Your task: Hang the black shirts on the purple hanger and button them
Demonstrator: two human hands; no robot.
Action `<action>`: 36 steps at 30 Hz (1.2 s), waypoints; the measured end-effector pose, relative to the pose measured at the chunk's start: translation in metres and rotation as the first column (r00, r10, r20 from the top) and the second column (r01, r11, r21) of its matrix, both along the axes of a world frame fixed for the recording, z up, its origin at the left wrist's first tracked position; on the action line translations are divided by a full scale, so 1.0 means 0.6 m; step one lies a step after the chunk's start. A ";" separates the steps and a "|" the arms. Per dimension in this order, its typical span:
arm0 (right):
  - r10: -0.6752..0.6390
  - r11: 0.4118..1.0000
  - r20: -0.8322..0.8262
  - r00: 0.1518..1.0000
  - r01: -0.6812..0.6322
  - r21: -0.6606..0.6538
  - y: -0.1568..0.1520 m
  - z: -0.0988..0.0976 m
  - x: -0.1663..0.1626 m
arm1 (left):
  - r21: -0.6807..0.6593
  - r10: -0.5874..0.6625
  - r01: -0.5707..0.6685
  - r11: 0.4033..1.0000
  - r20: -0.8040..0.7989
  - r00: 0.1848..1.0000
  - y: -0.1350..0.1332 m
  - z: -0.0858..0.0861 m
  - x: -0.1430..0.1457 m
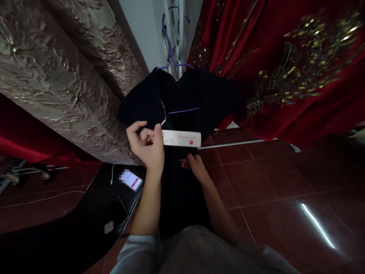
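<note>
A black garment (196, 95) hangs on a purple hanger (171, 53) in front of me. My left hand (146, 146) pinches the left end of a white paper tag (181, 138) with a red dot, tied to the garment by a thin white string. My right hand (194, 163) is below the tag, fingers curled into the dark cloth of the garment, partly hidden by it.
A gold embossed fabric (57, 76) hangs at left, a red embroidered dress (299, 68) at right. A phone (131, 179) with a white cable lies on a black glossy surface (85, 217) at lower left. The floor has dark red tiles (270, 182).
</note>
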State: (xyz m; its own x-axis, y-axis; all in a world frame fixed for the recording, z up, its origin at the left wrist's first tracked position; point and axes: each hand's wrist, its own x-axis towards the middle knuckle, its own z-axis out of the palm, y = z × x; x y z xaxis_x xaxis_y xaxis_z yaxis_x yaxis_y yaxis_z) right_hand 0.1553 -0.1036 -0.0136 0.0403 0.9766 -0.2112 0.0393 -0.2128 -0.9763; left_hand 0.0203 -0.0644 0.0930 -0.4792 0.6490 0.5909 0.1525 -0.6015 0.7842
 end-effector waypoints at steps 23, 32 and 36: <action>-0.088 0.984 -0.193 0.977 0.116 0.136 -0.035 0.058 0.003 | -0.152 -0.259 0.220 0.964 -0.325 0.910 -0.032 -0.084 -0.038; 0.067 0.973 -0.164 0.984 -0.029 0.227 0.063 0.118 0.004 | -0.331 -0.371 0.278 0.902 -0.262 0.891 -0.015 -0.161 0.024; -0.010 0.901 -0.228 0.974 0.107 0.420 0.146 0.232 0.009 | -0.351 -0.329 0.203 0.914 -0.349 0.878 0.018 -0.186 0.033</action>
